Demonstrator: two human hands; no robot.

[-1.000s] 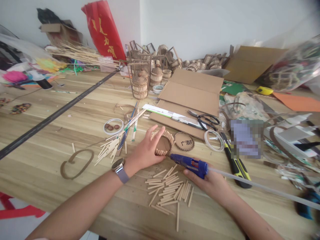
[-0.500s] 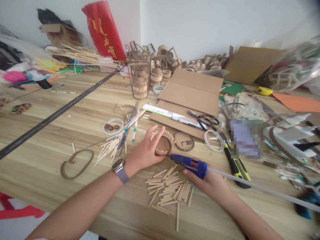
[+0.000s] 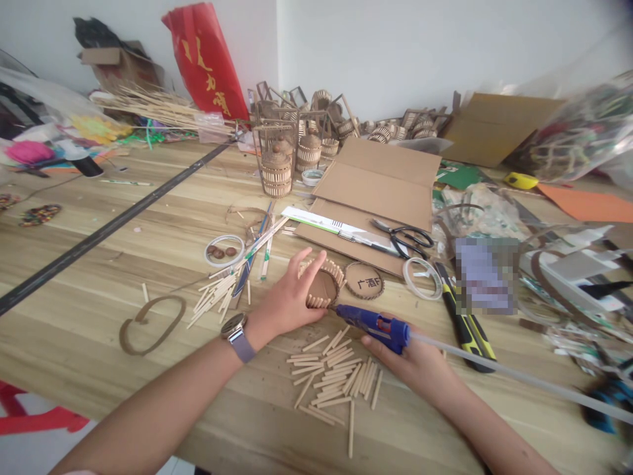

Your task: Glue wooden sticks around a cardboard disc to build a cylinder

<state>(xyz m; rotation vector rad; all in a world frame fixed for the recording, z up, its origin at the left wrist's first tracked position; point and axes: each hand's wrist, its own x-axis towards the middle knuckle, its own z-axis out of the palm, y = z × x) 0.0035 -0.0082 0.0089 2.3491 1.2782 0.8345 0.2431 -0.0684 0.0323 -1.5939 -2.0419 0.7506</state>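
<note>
A small round basket of short upright sticks stands on the table, its far right side lined with sticks. My left hand, with a watch on the wrist, holds it from the left, fingers around the rim. My right hand grips a blue glue gun, a long glue stick trailing from its back. The gun's nozzle is at the basket's lower right edge. Just right of the basket lies a round cardboard disc with dark writing. Loose short sticks are scattered nearer to me.
Scissors lie on folded cardboard. A white tape roll and a black-yellow cutter are on the right. Long thin sticks and a curled strip lie left. Finished baskets stand behind.
</note>
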